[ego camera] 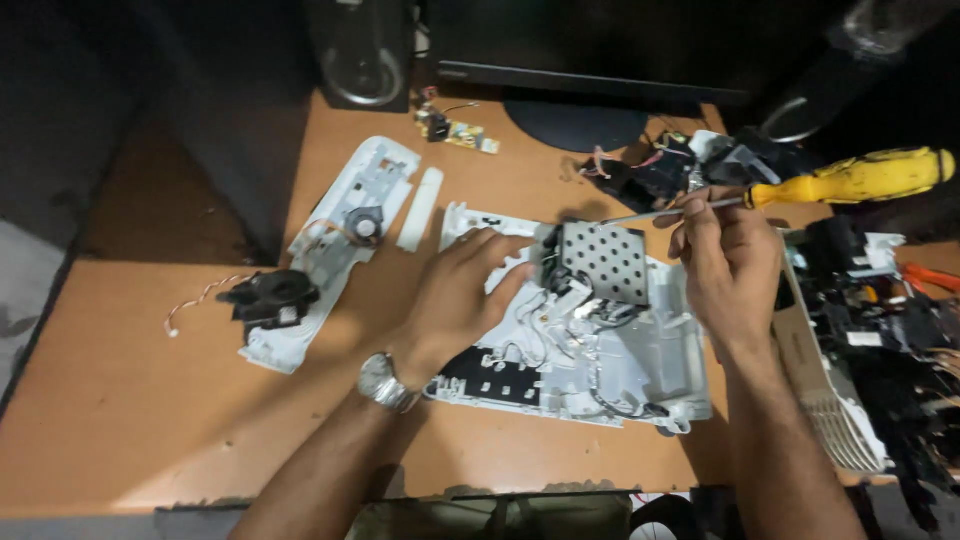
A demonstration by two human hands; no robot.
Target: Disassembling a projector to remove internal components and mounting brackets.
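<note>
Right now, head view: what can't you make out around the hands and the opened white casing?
- Screwdriver tip: covered by the right hand.
- Left hand contact with the white casing: the hand's back hides what the fingertips press.
- Perforated metal plate: what lies beneath it is covered.
- Black parts pile: cut off by the right edge, dark and tangled.
- Small circuit board: too small for detail.

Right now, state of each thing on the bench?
White casing: open, innards exposed.
Perforated metal shield: sits in the casing.
Yellow-handled screwdriver: held, shaft near-horizontal over the shield.
Left hand: flat on the casing.
Right hand: gripping the screwdriver shaft.
White cover panel: detached, lying to the left.
Black fan part: loose, wire trailing.
</note>
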